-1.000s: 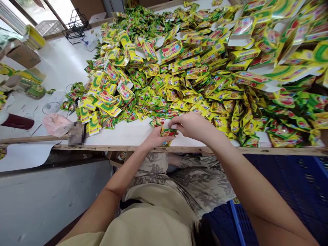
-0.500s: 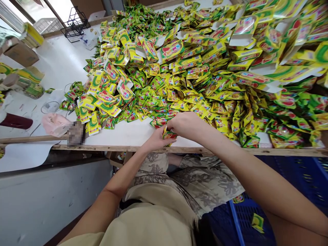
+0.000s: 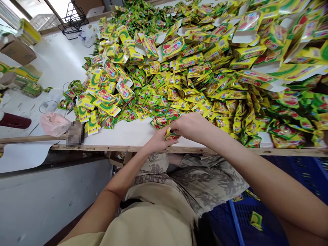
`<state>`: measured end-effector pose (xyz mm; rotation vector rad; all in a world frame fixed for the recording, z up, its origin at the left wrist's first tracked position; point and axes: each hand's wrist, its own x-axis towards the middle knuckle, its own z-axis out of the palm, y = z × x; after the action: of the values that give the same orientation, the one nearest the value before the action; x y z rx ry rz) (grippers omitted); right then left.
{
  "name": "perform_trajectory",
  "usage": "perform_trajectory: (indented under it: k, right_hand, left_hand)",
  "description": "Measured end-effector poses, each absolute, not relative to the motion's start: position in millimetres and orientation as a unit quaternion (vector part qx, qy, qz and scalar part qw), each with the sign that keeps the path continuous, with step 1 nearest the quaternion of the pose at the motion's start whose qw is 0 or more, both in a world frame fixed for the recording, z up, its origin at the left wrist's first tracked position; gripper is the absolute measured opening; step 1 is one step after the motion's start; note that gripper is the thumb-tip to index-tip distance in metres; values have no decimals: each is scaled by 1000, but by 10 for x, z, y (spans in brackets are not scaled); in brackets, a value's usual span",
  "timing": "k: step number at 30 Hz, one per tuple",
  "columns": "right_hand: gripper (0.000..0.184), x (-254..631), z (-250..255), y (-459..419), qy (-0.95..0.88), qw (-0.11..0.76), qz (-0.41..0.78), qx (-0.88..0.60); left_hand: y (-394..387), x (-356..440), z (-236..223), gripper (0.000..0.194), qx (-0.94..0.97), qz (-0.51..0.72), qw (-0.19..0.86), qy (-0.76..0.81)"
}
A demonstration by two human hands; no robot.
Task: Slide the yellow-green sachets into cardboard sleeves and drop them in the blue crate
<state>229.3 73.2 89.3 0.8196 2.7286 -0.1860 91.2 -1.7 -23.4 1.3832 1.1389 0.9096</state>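
Observation:
Close to the table's front edge, my left hand [image 3: 159, 139] is closed round a small yellow-green candy box [image 3: 171, 135]. My right hand [image 3: 188, 125] bends over the top of that box, its fingers pinched together at the upper end and partly hidden. Whether a packet is between those fingers does not show. Just beyond the hands lie small green and yellow candy packets [image 3: 164, 118]. More yellow boxes [image 3: 98, 99] are heaped to the left, and further ones [image 3: 173, 48] rest on top of the packets.
A white table [image 3: 123, 136] with a wooden front edge [image 3: 102, 148] carries the heap. On its left are a pink plastic bag [image 3: 53, 124], a dark red cylinder [image 3: 15, 120], a jar [image 3: 29, 87] and a black wire rack [image 3: 73, 21]. Below right stands a blue crate [image 3: 246, 213] with boxes in it.
Both hands stay at the same spot with the box, shifting very slightly right in view. Another yellow box now shows in the blue crate beside the right forearm.

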Motion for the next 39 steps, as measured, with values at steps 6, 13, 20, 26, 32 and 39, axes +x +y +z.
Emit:
perform_trajectory:
  k: [6,13,20,26,32,39]
  right_hand:
    - [23,2351,894,811,952,136,-101,256]
    - [23,2463,806,742,953,68,-139,259]
    - [26,2531,680,697,941,22,-168,292]
    - [24,2538,678,682,936,34,-156,312]
    - [25,2515,693,622,938,38,-107,327]
    - [25,2549,580,533,915,-66,-157,365]
  left_hand:
    - [-11,917,-211,57,578,395,541,466]
    - [-26,917,-220,45,537,398,569,479]
    - [-13,919,-198,40,513,395,586,488]
    - [-21,910,-50,43,536,401,565,483]
    - [142,814,285,24,625,323,423,571]
    - [324,686,411,37,673,244,391,579]
